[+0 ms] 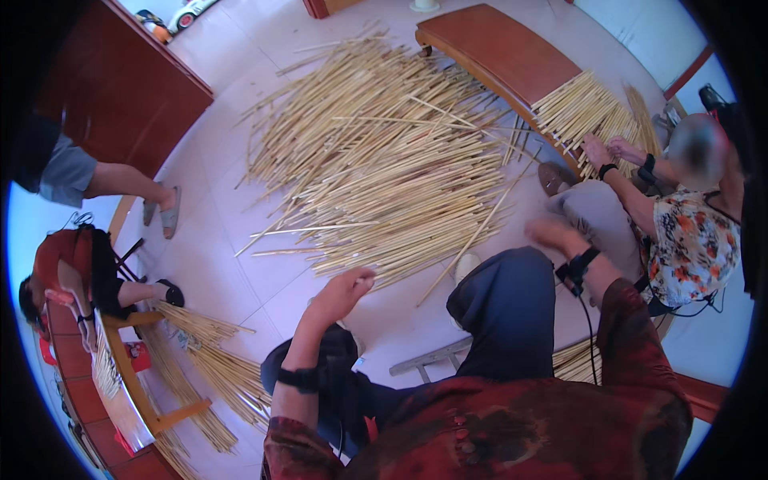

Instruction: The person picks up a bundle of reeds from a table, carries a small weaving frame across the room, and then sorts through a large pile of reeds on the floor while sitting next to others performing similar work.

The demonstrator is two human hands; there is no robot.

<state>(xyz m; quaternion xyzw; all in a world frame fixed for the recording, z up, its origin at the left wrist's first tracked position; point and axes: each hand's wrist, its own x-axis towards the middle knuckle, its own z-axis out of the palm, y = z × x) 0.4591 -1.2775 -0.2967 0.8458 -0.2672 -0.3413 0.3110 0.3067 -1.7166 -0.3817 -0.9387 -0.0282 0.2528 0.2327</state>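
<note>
A large heap of thin, straw-coloured sticks (376,160) is spread over the floor in front of me, most lying roughly side by side. At its near edge is my left hand (342,294), fingers curled in; what they hold, if anything, does not show. My right hand (552,233) is off to the right of the heap, smeared by motion, so its grip is unclear. One loose stick (478,232) slants along the heap's right side, between my two hands. Both my wrists wear dark straps.
On the right, a co-worker's hands (600,154) handle sticks on a brown bench (496,44). Another person bends over a low wooden table (164,416) at left, near more stick bundles (228,372). A third person's legs (132,184) stand by a dark red door (120,88).
</note>
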